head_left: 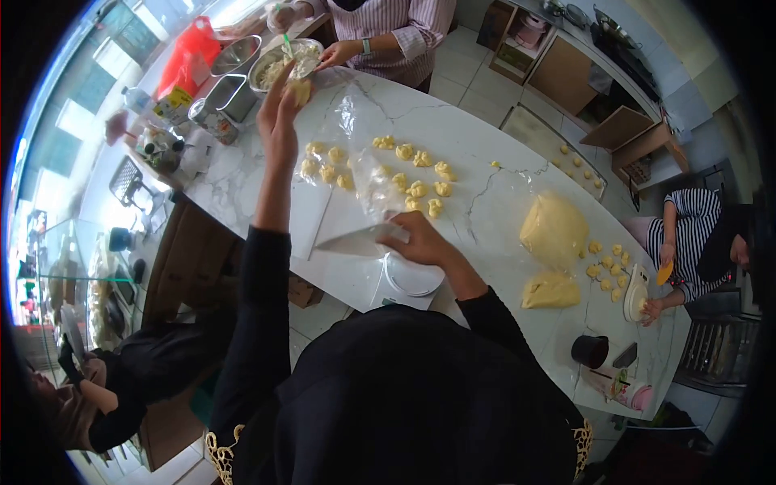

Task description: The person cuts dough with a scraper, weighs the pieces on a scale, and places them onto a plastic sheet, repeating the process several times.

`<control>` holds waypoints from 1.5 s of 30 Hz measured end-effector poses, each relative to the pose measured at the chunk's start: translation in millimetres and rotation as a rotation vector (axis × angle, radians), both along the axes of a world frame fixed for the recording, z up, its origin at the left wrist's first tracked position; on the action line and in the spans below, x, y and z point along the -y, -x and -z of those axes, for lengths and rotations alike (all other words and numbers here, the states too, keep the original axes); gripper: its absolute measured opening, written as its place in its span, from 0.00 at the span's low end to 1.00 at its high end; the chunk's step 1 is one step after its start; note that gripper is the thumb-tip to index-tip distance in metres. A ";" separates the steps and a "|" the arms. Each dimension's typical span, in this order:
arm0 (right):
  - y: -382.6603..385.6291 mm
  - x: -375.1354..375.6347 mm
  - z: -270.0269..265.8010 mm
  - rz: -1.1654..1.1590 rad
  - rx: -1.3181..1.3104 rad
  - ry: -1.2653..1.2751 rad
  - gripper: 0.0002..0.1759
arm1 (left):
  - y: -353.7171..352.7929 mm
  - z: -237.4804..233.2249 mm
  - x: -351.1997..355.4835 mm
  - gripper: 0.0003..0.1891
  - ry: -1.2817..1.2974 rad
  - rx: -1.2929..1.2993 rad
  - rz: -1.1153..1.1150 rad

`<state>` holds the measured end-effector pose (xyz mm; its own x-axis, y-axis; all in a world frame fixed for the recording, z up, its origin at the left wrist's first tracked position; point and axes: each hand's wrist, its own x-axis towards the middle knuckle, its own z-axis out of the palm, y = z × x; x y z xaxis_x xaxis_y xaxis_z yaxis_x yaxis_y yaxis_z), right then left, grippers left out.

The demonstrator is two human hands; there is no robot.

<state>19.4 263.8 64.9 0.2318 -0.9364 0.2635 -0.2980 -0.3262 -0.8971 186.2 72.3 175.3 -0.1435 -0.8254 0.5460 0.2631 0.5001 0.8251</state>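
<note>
My left hand point(279, 121) reaches far across the table to the edge of a metal bowl point(263, 74) of pale, crumbly filling. A piece of yellow dough point(301, 91) shows at its fingers, partly hidden by them. Closer to me, my right hand point(422, 240) is closed around a knife point(352, 240) with a broad blade pointing left. Under the blade lies a clear plastic sheet point(376, 182). Several yellow dough pieces point(416, 189) sit beyond the knife, and a white kitchen scale point(412, 276) stands just below my right hand.
Across the table a person in a striped shirt point(388, 28) holds the bowl's rim. To the right are a large dough mass point(554, 230), a dough slab point(551, 290), a dark cup point(590, 351) and another person point(687, 234) at a second scale point(636, 295). Metal containers point(228, 97) stand left.
</note>
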 end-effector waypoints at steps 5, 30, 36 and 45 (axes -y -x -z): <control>-35.2 -7.9 -5.0 -0.081 -0.118 0.024 0.10 | 108.7 24.7 81.3 0.19 0.220 0.953 0.454; 1.7 -16.7 -13.1 0.106 0.007 -0.068 0.09 | 80.9 196.0 162.9 0.29 0.572 1.439 0.391; 48.2 -4.1 -0.5 0.554 0.606 -0.071 0.18 | 92.1 64.3 124.6 0.27 0.396 0.598 0.090; 152.6 47.1 95.0 1.241 0.993 -0.196 0.19 | 3.9 -10.9 -45.6 0.20 0.126 0.443 0.196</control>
